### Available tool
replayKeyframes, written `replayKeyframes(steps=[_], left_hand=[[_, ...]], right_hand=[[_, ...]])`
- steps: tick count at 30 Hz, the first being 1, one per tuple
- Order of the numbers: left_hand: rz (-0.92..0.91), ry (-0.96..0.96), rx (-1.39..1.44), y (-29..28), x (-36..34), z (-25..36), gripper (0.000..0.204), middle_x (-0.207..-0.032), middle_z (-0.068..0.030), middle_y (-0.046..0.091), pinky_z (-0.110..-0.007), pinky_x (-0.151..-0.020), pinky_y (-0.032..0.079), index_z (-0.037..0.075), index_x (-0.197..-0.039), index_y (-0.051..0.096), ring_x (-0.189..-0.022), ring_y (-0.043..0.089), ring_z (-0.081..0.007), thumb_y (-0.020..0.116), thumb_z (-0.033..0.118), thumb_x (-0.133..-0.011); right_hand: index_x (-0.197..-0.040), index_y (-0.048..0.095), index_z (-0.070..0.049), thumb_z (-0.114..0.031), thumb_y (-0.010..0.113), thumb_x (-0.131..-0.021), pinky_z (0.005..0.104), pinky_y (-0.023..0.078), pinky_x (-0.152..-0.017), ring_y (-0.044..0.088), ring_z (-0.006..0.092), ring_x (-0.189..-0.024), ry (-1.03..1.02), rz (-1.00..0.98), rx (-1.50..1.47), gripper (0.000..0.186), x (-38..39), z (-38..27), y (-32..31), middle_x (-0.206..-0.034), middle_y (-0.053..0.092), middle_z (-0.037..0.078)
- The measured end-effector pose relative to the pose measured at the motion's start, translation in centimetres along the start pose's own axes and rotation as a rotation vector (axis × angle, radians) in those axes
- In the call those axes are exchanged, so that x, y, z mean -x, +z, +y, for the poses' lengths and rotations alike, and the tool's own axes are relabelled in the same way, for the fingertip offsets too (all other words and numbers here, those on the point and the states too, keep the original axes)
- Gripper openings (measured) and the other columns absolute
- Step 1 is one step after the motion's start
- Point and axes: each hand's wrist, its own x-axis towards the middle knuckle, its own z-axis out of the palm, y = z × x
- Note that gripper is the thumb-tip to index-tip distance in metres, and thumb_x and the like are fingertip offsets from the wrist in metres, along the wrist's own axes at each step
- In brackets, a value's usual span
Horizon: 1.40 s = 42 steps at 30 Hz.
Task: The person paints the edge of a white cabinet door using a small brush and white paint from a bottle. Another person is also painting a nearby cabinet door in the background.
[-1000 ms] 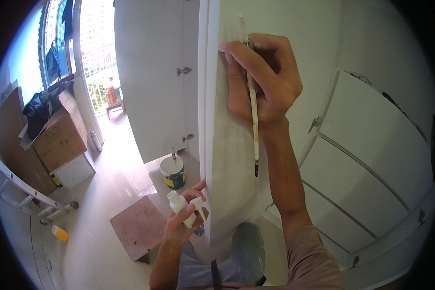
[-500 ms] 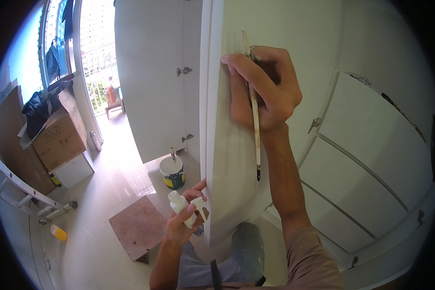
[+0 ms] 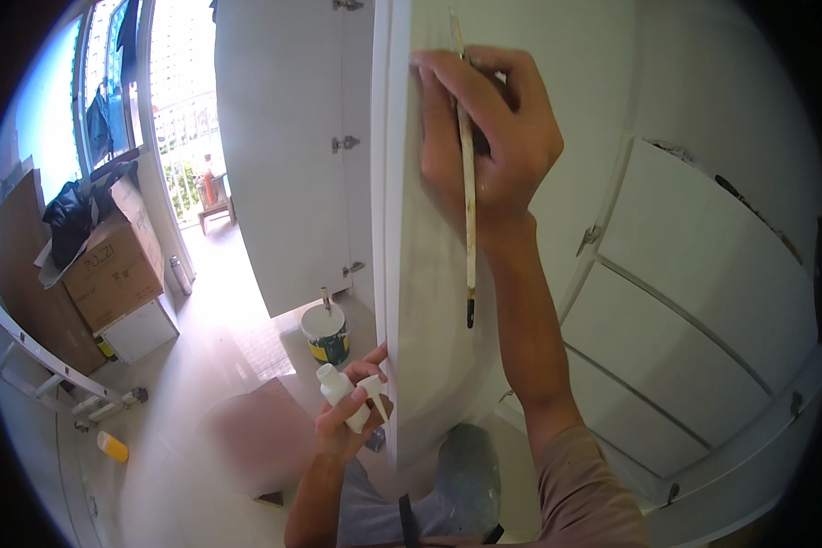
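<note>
My right hand point(image 3: 521, 128) is closed around a slender paintbrush point(image 3: 469, 210), its worn handle pointing down to a dark end. The brush tip points up, close to the front edge of a tall white panel point(image 3: 429, 356), and my fingertips touch that edge. Lower down, my left hand point(image 3: 335, 440) grips a small white bottle point(image 3: 332, 382), uncapped and tilted. A white cap with a narrow stem point(image 3: 372, 385) is pinched in the same hand. One finger of that hand reaches the panel's edge.
A paint bucket point(image 3: 330, 350) with a brush handle sticking out stands beside the open cabinet door point(image 3: 288, 183). Near it is a low brown stool-like board point(image 3: 256, 434), blurred. Cardboard boxes point(image 3: 114, 274), a ladder point(image 3: 41, 370) and a yellow cup point(image 3: 112, 447) are at left; cabinet fronts point(image 3: 694, 247) at right.
My right hand has slid upward along the panel's edge with the paintbrush, shifting slightly left. My left hand keeps its hold on the bottle and cap, almost unmoved.
</note>
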Motion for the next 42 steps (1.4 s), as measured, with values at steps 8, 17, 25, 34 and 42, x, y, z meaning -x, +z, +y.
replayKeyframes(steps=[8,17,25,34,42], left_hand=[[-0.003,-0.006,0.002,0.1,-0.1,-0.1,0.032,-0.154,-0.0185,0.028,-0.031,-0.057,0.036,0.001,-0.105,0.056,-0.045,0.045,-0.0111,0.062,0.025,-0.085],[0.015,-0.008,-0.013,0.2,-0.1,-0.1,0.032,-0.152,-0.0165,0.032,-0.031,-0.057,0.035,0.002,-0.104,0.056,-0.046,0.044,-0.0113,0.062,0.027,-0.085],[-0.004,-0.015,-0.004,-0.2,-0.1,-0.2,0.033,-0.151,-0.0156,0.034,-0.031,-0.056,0.030,0.005,-0.108,0.055,-0.045,0.041,-0.0105,0.059,0.030,-0.087],[0.009,-0.001,-0.027,-0.1,0.1,0.0,0.032,-0.149,-0.0194,0.036,-0.030,-0.055,0.032,0.004,-0.108,0.055,-0.045,0.042,-0.0102,0.060,0.028,-0.087],[0.080,0.014,-0.088,0.4,0.1,0.1,0.033,-0.147,-0.0212,0.038,-0.027,-0.053,0.036,0.001,-0.105,0.056,-0.045,0.042,-0.0100,0.064,0.026,-0.084]], right_hand=[[-0.095,0.070,-0.002,0.014,0.071,-0.069,0.0222,0.041,-0.048,0.054,0.0098,-0.054,0.006,-0.062,-0.046,0.030,1.4,-1.2,-1.1,-0.086,0.055,0.007],[-0.095,0.070,-0.002,0.012,0.068,-0.070,0.0245,0.044,-0.050,0.055,0.0130,-0.054,0.039,-0.092,-0.031,0.029,2.3,-2.0,-1.8,-0.086,0.057,0.009],[-0.105,0.060,0.009,0.002,0.050,-0.093,0.0249,0.046,-0.045,0.057,0.0150,-0.051,0.412,-0.065,-0.692,0.016,2.4,-1.9,-3.8,-0.076,0.065,0.017],[-0.091,0.061,0.009,0.006,0.056,-0.088,0.0248,0.047,-0.041,0.060,0.0138,-0.053,0.592,-0.102,-0.883,0.006,1.5,-2.1,-3.2,-0.065,0.060,0.010],[-0.089,0.063,0.009,0.000,0.054,-0.091,0.0260,0.044,-0.036,0.056,0.0163,-0.038,0.493,-0.119,-0.816,0.013,2.1,-1.7,-2.7,-0.062,0.063,0.013]])
